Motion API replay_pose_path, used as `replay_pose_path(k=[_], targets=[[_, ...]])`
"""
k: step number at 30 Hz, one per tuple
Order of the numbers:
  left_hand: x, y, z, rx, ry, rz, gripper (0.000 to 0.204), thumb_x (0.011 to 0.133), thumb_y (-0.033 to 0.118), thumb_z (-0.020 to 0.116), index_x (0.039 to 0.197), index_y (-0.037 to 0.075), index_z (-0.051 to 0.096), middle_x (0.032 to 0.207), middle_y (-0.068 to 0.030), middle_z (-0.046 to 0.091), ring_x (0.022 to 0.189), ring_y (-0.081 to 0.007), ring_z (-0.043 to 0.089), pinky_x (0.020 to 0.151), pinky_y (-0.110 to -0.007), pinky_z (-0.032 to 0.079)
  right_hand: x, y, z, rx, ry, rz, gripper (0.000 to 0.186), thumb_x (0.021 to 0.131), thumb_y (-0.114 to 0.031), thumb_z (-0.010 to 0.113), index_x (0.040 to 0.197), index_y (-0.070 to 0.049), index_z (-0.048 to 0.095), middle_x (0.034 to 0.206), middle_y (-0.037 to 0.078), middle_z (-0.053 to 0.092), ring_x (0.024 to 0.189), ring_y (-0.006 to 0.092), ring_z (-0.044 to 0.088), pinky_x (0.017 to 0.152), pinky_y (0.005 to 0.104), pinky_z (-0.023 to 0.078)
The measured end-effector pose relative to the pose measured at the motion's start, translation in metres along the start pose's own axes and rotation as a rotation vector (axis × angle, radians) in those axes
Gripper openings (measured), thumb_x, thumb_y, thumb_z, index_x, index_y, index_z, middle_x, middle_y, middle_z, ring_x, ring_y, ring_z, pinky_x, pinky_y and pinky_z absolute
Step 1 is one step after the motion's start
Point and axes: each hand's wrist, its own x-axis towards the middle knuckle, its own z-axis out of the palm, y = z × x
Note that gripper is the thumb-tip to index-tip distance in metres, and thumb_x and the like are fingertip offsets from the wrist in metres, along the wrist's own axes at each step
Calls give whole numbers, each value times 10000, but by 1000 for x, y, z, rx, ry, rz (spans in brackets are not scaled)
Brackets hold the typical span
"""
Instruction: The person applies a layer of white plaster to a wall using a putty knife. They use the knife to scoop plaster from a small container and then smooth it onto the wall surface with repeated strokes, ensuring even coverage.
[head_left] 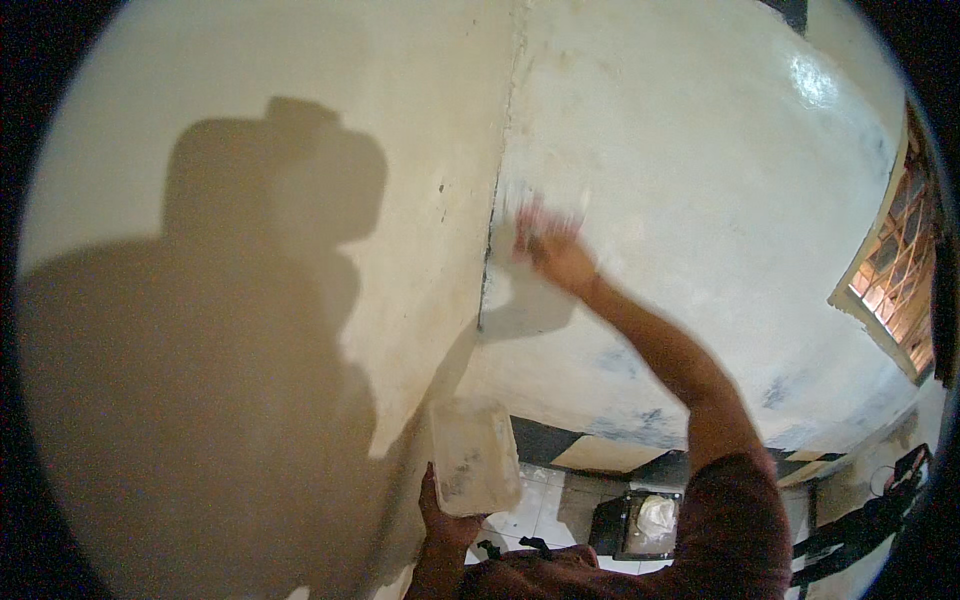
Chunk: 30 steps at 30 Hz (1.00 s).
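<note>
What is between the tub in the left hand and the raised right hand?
In the head view, only pale wall shows between the tub and the right hand, with a dark shadow on it.

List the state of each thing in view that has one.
Tray: held, open, smudged inside
Left hand: gripping tray
Reddish tool: held, blurred, wall contact unclear
Right hand: raised, closed on tool
Right-side wall: patchy, dark-smudged low down
White bundle: crumpled
</note>
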Motion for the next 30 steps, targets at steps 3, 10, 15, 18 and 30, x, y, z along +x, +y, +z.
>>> replay_pose_path(k=[3, 10, 15, 18, 30], targets=[[-1, 2, 11, -75, 9, -122, 640, 885, 557, 445, 1361, 129, 445, 1299, -116, 524, 1186, -370, 513, 925, -622, 438, -107, -77, 12, -126, -171, -118, 511, 884, -262, 546, 1271, 63, 478, 1256, 302, 484, 1005, 372, 577, 872, 525, 477], [-6, 7, 7, -59, -47, -80, 599, 917, 511, 413, 1374, 123, 428, 1324, -138, 503, 1194, -386, 507, 897, -613, 473, -24, -25, -82, 68, 32, -252, 235, 680, -204, 647, 881, -93, 694, 1107, 68, 585, 1115, 272, 513, 935, 468, 428], [-4, 1, 15, -309, -180, -148, 600, 923, 514, 398, 1374, 118, 428, 1316, -140, 510, 1196, -378, 510, 899, -611, 474, 45, 22, -104, -154, 42, -481, 270, 707, -184, 633, 954, -90, 685, 1104, 25, 609, 1117, 234, 538, 907, 366, 479], [-3, -2, 19, -136, -88, -103, 607, 921, 521, 394, 1374, 119, 428, 1316, -136, 510, 1195, -378, 511, 902, -623, 465, 27, 50, -93, -88, -199, -448, 379, 715, -157, 614, 1073, -41, 658, 1145, 86, 613, 1173, 233, 529, 927, 364, 501], [-12, 3, 25, -110, -57, -126, 613, 914, 530, 410, 1373, 125, 428, 1292, -121, 529, 1173, -375, 528, 877, -618, 483, 28, 22, -135, -151, -60, -459, 518, 717, -136, 605, 1207, 20, 540, 1230, 180, 543, 1173, 362, 510, 973, 446, 468]])
